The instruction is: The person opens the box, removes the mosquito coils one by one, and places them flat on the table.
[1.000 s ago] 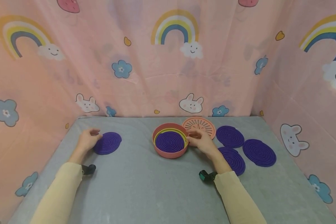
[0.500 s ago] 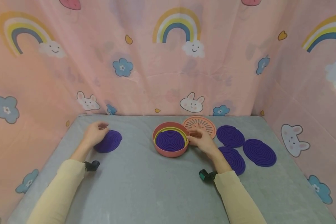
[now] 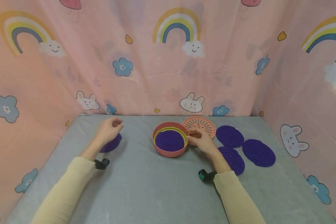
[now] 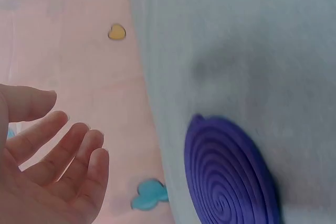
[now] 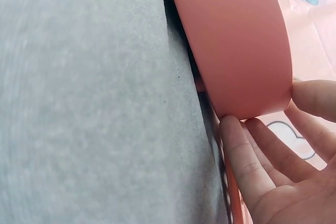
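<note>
My left hand [image 3: 108, 131] hovers above a purple mosquito coil [image 3: 112, 145] at the left of the table. Its fingers are loosely bent with nothing between them. In the left wrist view the same coil [image 4: 228, 177] lies flat, apart from the fingers. At the centre stands a round pink box [image 3: 168, 154] with a yellow ring [image 3: 168, 128] inside, and another purple coil [image 3: 169, 141] lies in it. My right hand [image 3: 202, 141] holds the box's right side. In the right wrist view the thumb meets the box wall [image 5: 236, 40] at one edge and the fingertips touch near the opposite edge.
A slotted pink lid [image 3: 201, 123] lies behind the right hand. Further right, several purple coils lie flat: one at the back [image 3: 229, 136], one at the far right [image 3: 259, 152], and one partly under the forearm [image 3: 235, 161]. Patterned pink curtains [image 3: 145, 87] enclose the table's back and sides.
My left hand has moved rightward from the left edge of the purple coil, crossing above it and covering more of it. The coil stays put. My right hand remains at the box.
</note>
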Motion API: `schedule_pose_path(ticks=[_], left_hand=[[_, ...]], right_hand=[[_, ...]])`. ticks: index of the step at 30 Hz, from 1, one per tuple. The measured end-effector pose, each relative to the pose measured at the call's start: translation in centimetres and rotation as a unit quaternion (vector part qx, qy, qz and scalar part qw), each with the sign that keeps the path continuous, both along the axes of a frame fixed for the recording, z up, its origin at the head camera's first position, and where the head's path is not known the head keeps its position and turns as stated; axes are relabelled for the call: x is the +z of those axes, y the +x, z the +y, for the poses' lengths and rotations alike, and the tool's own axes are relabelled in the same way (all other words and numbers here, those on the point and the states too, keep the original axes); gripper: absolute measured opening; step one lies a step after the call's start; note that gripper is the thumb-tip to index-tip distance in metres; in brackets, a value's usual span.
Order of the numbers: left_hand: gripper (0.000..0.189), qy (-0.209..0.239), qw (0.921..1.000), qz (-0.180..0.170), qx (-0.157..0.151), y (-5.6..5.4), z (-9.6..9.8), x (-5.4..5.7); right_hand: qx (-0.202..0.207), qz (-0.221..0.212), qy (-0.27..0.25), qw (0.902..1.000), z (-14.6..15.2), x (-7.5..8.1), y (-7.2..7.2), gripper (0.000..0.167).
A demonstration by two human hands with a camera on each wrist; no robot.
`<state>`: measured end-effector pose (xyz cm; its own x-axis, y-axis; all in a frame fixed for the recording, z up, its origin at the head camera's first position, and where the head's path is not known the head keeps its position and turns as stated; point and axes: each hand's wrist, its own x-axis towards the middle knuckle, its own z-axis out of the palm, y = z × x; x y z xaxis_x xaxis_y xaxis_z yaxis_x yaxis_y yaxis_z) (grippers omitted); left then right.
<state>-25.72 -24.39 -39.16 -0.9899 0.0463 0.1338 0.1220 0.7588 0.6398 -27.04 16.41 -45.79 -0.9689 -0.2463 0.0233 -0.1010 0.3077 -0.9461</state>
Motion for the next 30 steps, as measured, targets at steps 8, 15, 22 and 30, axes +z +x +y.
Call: schedule_pose_path(ticks=[8, 15, 22, 30], left_hand=[[0.034, 0.031, 0.9992, -0.008, -0.024, 0.2, 2.2, 0.2], [0.032, 0.047, 0.9982, 0.003, -0.037, -0.1, 4.2, 0.1], [0.032, 0.056, 0.9970, 0.016, -0.050, -0.5, 6.4, 0.1], [0.032, 0.064, 0.9948, 0.019, -0.077, -0.3, 8.6, 0.3]], right_hand=[[-0.004, 0.002, 0.004, 1.0000, -0.1, 0.1, 0.0, 0.040], [-0.006, -0.001, 0.007, 1.0000, -0.1, 0.2, 0.0, 0.041], [-0.007, 0.000, 0.007, 1.0000, -0.1, 0.1, 0.0, 0.042], [-0.005, -0.008, 0.002, 1.0000, 0.2, -0.2, -0.2, 0.042]])
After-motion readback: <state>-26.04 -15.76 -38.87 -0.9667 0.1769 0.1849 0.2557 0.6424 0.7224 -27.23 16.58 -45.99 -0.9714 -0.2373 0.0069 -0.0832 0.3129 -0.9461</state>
